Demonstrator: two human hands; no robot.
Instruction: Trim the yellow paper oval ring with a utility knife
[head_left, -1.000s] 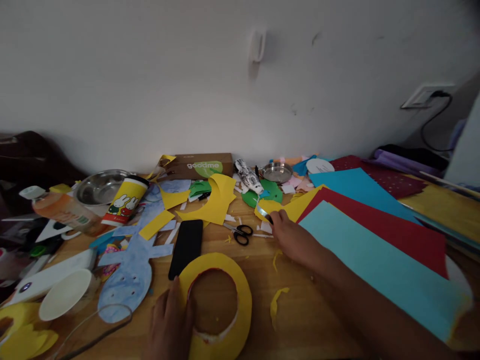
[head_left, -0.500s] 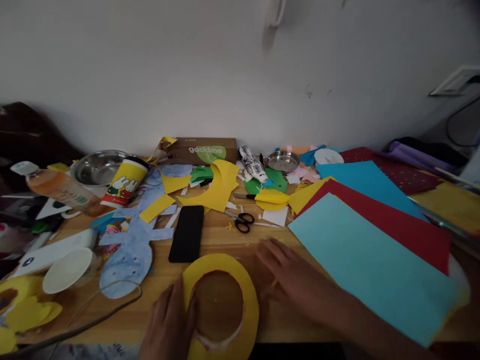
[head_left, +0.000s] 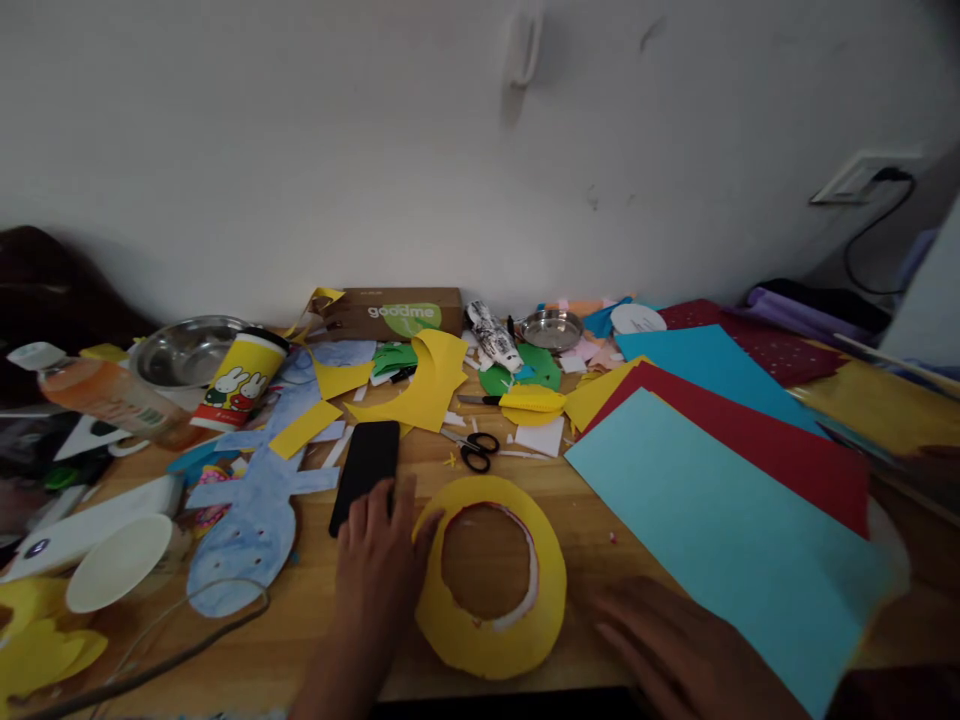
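A yellow paper ring [head_left: 491, 640] with a reddish inner edge lies flat on the wooden table [head_left: 315, 610] near its front edge. My left hand [head_left: 377, 575] rests on the table with its fingers touching the ring's left rim, just below a black phone [head_left: 365, 473]. My right hand [head_left: 664, 645] lies flat and open on the table, right of the ring, beside the light blue paper sheet [head_left: 720, 530]. Black-handled scissors [head_left: 472, 449] lie beyond the ring.
Red [head_left: 757, 440], blue and yellow sheets fan out at right. Yellow and blue paper cut-outs, a cartoon cup [head_left: 240, 380], a steel bowl [head_left: 187, 350], a bottle [head_left: 105, 395], a brown box [head_left: 394, 313] and a small steel dish [head_left: 553, 329] crowd the back and left. A cable [head_left: 150, 660] runs along the front left.
My right hand drew back from the far yellow scraps to the table's front edge. My left hand moved up and right with the yellow ring, which shifted right.
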